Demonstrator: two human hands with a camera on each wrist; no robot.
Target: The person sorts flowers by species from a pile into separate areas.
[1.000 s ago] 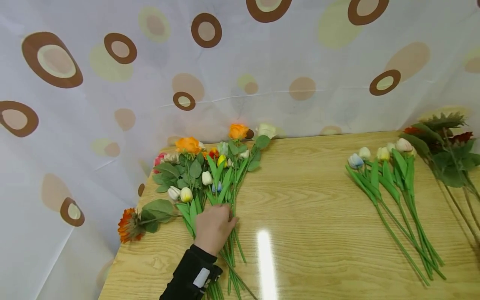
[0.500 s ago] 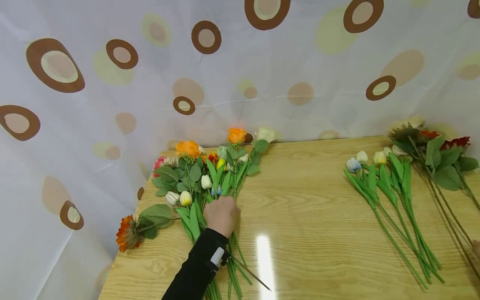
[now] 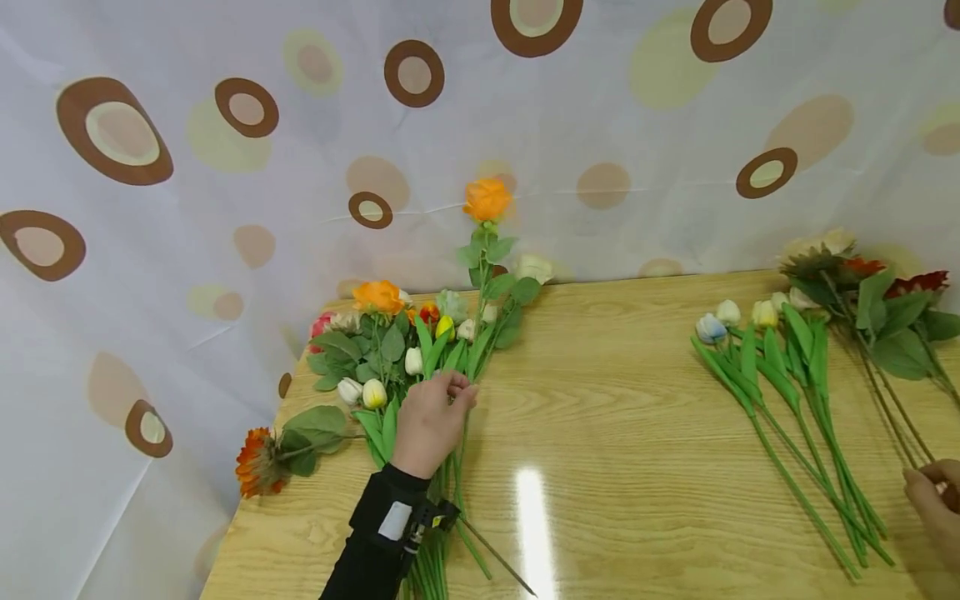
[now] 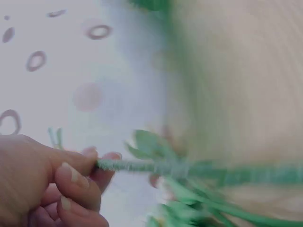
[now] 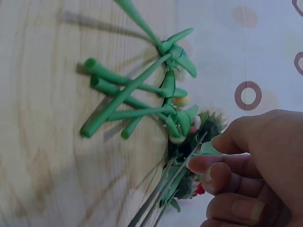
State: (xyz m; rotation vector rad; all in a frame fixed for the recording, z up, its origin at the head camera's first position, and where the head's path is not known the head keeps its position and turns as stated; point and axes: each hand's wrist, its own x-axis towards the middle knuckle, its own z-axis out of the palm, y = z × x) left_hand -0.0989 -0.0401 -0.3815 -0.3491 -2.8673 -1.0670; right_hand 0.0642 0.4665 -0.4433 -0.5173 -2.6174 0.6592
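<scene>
My left hand (image 3: pixel 459 392) pinches the stem of an orange rose (image 3: pixel 487 200) and holds it up out of the flower pile (image 3: pixel 390 350) at the table's left, its bloom raised against the curtain. The blurred left wrist view shows my left hand (image 4: pixel 92 163) with thumb and fingers closed on that green stem (image 4: pixel 142 165). My right hand (image 3: pixel 918 477) sits at the lower right edge, fingers curled at the stem ends of the dark-leaved red and cream flowers (image 3: pixel 870 308). In the right wrist view my right hand (image 5: pixel 208 153) pinches those thin stems (image 5: pixel 163 191).
A bunch of pale tulips (image 3: pixel 780 375) lies between my hands, nearer the right; its stems (image 5: pixel 123 99) show in the right wrist view. An orange gerbera (image 3: pixel 255 458) hangs over the table's left edge. The wooden table (image 3: pixel 615 433) backs onto a spotted curtain (image 3: pixel 225 208).
My left hand slid up the stems, took the orange rose and raised it upright. My right hand came into view at the lower right and closed on the dark-leaved flowers' stems.
</scene>
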